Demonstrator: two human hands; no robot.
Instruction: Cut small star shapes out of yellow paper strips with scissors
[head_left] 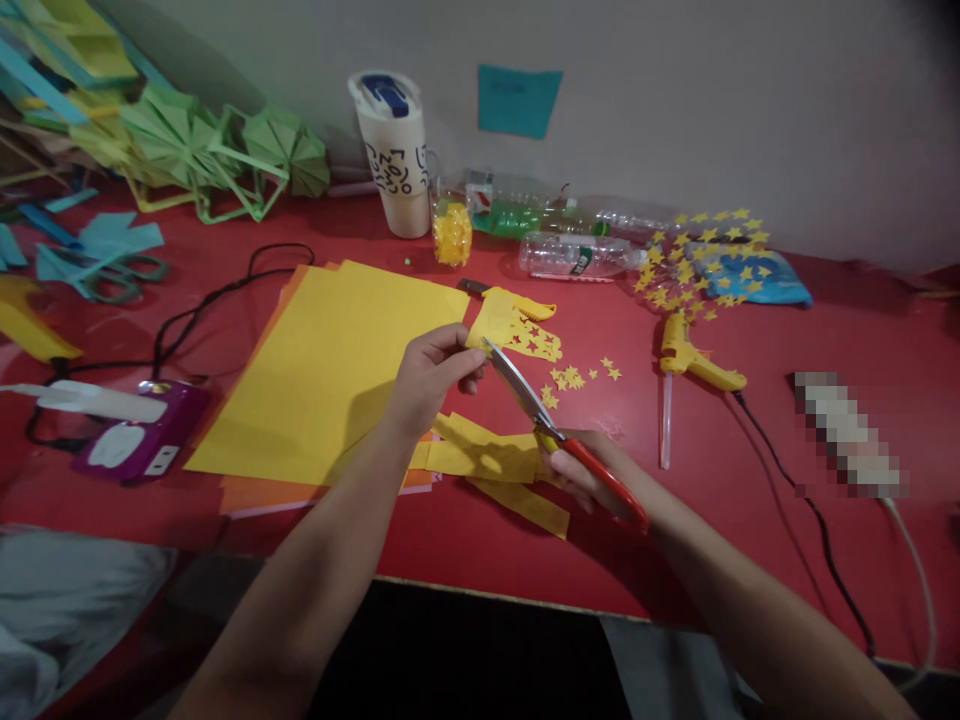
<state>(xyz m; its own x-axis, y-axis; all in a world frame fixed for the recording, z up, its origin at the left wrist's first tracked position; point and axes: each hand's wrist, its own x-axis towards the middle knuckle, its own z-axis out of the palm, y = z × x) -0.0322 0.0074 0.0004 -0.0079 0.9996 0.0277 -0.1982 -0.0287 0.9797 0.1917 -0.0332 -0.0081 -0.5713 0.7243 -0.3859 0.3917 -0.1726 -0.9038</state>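
My left hand [437,372] pinches a small piece of yellow paper [480,330] near the middle of the table. In my right hand [581,468] is a pair of scissors [592,475] with red handles, its blade tips touching or very close to the paper at my left fingertips. Just beyond lies a yellow paper strip with star-shaped holes [536,343], beside a yellow utility knife [525,304]. Small cut-out yellow stars [570,378] are scattered to the right. Cut yellow strips [484,452] lie beneath my hands.
Yellow sheets [322,350] are stacked at left. A glue gun [694,358], a cluster of stars [705,260], plastic bottles [574,256] and a tumbler [394,165] stand or lie farther back. A purple power block [142,440] with cables sits at left.
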